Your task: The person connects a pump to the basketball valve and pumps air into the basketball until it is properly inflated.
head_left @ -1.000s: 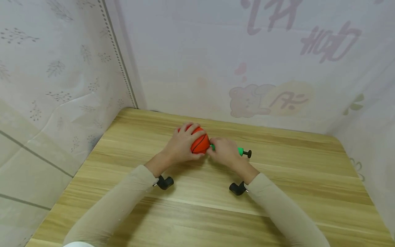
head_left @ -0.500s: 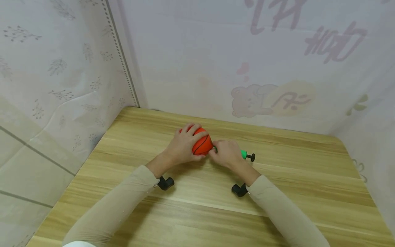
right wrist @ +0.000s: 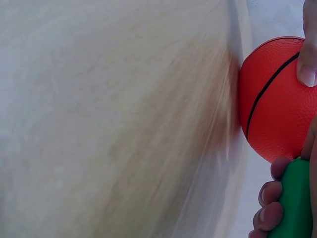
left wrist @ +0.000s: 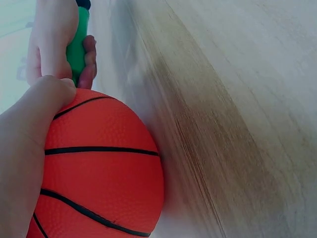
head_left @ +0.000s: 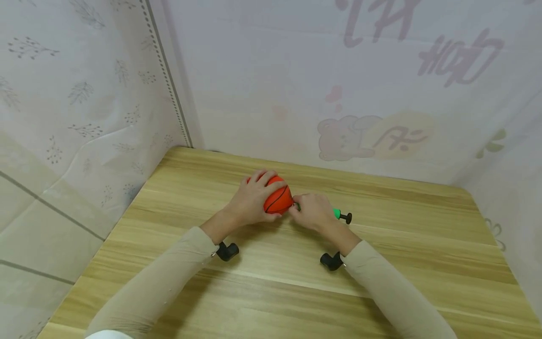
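A small orange-red toy basketball (head_left: 279,197) with black lines sits on the wooden table, towards its back. My left hand (head_left: 251,200) grips it from the left, fingers spread over the top and thumb at the near side. My right hand (head_left: 314,211) holds a green hand pump (head_left: 337,213) by its barrel, fingers curled round it. The pump's black T-shaped handle (head_left: 348,218) points right. Its other end meets the right side of the ball, where my fingers hide the nozzle. In the right wrist view the green barrel (right wrist: 296,203) ends right at the ball (right wrist: 272,99).
The wooden table (head_left: 271,292) runs up to a printed cloth wall (head_left: 254,94) at the back, with more cloth on the left and right. Black camera mounts (head_left: 227,252) stick out under both wrists.
The pump and my right hand have shifted slightly right and towards me in the head view. The ball has moved slightly the same way with my left hand still gripping it.
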Tool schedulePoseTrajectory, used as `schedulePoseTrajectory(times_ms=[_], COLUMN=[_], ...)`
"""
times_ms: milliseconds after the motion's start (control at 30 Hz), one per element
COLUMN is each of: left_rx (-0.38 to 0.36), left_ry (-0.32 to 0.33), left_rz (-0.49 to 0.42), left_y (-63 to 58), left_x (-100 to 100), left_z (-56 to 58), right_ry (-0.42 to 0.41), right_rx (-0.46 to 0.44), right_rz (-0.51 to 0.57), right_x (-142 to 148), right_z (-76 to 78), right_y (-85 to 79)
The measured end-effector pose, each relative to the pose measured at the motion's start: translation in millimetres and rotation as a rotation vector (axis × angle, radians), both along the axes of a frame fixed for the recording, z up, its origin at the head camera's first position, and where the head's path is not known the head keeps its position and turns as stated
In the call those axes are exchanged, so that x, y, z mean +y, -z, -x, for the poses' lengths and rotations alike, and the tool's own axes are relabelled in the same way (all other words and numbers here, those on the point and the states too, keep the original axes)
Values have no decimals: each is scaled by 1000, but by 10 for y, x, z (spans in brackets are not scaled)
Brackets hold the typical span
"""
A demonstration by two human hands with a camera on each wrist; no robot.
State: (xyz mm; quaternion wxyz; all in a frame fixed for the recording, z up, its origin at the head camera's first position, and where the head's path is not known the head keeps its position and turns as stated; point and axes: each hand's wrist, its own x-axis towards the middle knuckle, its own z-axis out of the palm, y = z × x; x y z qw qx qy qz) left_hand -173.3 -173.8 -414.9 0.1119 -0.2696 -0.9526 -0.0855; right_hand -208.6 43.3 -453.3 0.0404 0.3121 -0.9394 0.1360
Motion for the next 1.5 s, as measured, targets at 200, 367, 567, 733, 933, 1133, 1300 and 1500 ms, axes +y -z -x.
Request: schedulePoseTrajectory(times_ms=[200,367,567,733,933,1133,1300,1500], left_rx=[-26,-21,-20,-26,-39,-38,-47,-46], left_ry=[10,5,6,8,9,9,8,16], left_rz=[-6,-12,-19,-24,-31,-39,-37,-48], left_y=[-13,-11,-6,-2,6,8,10,23], left_x=[15,2,-7,-4,-1,-2,0,5], left_z=[5,-6,-12,-6,7,13,14,17], right_ry=[13,-9,-21,-26,-33,-40,-48,-53], right_rx=[2,46,74,78,89,102,130,141], right_rz=[-9,0,1,5,-6,-10,-10,-13], right_x=[26,29,35,55,78,96,115,136], right_z=[-13,-11,-8,-14,-13,-24,-24,-25], right_y=[-7,2,20,23,28,14,26,41])
